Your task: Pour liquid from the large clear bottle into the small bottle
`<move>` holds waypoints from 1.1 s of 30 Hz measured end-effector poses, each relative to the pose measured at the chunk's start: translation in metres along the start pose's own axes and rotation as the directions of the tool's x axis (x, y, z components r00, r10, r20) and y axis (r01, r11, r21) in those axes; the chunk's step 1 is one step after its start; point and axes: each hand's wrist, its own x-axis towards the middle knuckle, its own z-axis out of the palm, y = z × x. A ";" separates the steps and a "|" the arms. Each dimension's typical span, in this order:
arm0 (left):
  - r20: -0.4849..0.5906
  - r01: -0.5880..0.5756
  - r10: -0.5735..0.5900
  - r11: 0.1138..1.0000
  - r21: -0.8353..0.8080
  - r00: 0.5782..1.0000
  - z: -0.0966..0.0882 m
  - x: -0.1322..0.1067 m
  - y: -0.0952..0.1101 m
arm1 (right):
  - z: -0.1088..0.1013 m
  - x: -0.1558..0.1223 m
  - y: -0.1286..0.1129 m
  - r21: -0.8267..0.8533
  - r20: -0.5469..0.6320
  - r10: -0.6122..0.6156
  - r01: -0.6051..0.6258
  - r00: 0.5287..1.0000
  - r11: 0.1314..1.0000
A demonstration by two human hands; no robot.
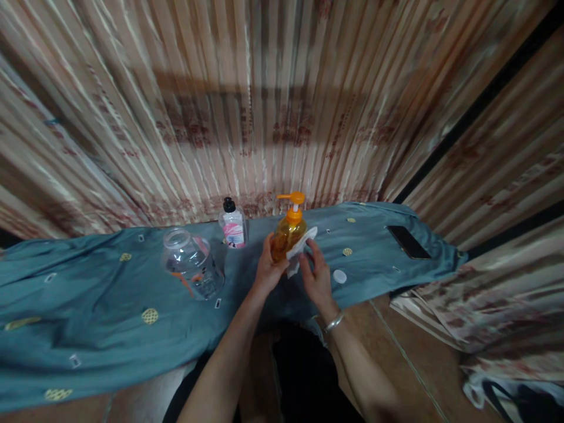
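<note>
An amber pump bottle (289,232) with an orange pump head is gripped around its lower part by my left hand (269,267). My right hand (316,272) has its fingers closed on a white tissue (304,242), which lies against the bottle's right side. Left of the hands, a small clear bottle (233,225) with a black cap and a pink label stands upright. Farther left is a large clear plastic jar (192,264), its mouth uncovered. A round white lid (339,276) lies flat just right of my right hand.
A teal patterned cloth (110,294) covers the long surface. Toward its right end lies a black phone (408,242). Behind hangs a pleated curtain (211,117), close to the back edge. Tiled floor (383,346) shows below the front edge.
</note>
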 end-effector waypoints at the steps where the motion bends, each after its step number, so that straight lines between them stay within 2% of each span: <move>1: -0.001 -0.004 0.004 1.000 0.005 1.000 -0.001 0.000 0.000 | -0.002 0.011 0.000 0.054 0.012 0.023 -0.024 1.000 0.998; 5: -0.015 0.006 -0.005 0.999 0.036 1.000 -0.002 0.002 0.000 | -0.001 0.065 -0.002 0.331 0.119 0.150 -0.181 0.982 0.926; 7: -0.012 0.012 -0.012 0.999 0.041 1.000 -0.003 0.004 0.000 | 0.004 0.090 0.000 0.441 0.212 0.228 -0.301 0.950 0.845; 10: 0.003 0.019 -0.019 0.999 0.035 1.000 -0.005 0.008 0.000 | 0.011 0.110 0.004 0.477 0.355 0.322 -0.466 0.878 0.745; 12: 0.004 0.021 -0.021 0.999 0.036 1.000 -0.009 0.010 0.000 | 0.012 0.111 0.005 0.490 0.398 0.346 -0.516 0.850 0.703; 18: -0.089 0.030 -0.026 0.999 0.037 0.996 -0.025 0.015 0.000 | -0.008 0.079 -0.003 0.540 0.328 0.398 -0.516 0.857 0.665; 21: -0.101 0.002 0.000 1.000 0.018 0.995 -0.028 0.015 0.003 | -0.018 0.060 -0.008 0.531 0.321 0.406 -0.517 0.856 0.671; 23: -0.092 -0.012 0.013 1.000 0.013 0.996 -0.028 0.012 0.005 | -0.020 0.058 -0.010 0.539 0.310 0.374 -0.486 0.874 0.688; 25: -0.086 -0.013 0.014 1.000 0.014 0.996 -0.026 0.008 0.007 | -0.019 0.066 -0.010 0.553 0.324 0.350 -0.476 0.879 0.684; 26: -0.083 -0.010 0.011 1.000 0.016 0.996 -0.026 0.006 0.007 | -0.017 0.074 -0.009 0.558 0.364 0.344 -0.498 0.866 0.664; 28: -0.078 -0.001 0.002 1.000 0.018 0.997 -0.024 0.003 0.006 | -0.011 0.092 -0.006 0.524 0.504 0.344 -0.597 0.792 0.608; 31: -0.073 0.008 -0.006 1.000 0.020 0.997 -0.022 0.002 0.005 | 0.000 0.111 0.004 0.464 0.593 0.350 -0.663 0.726 0.588; 33: -0.076 0.011 -0.010 1.000 0.022 0.997 -0.022 0.003 0.006 | 0.006 0.112 0.011 0.367 0.682 0.371 -0.734 0.630 0.572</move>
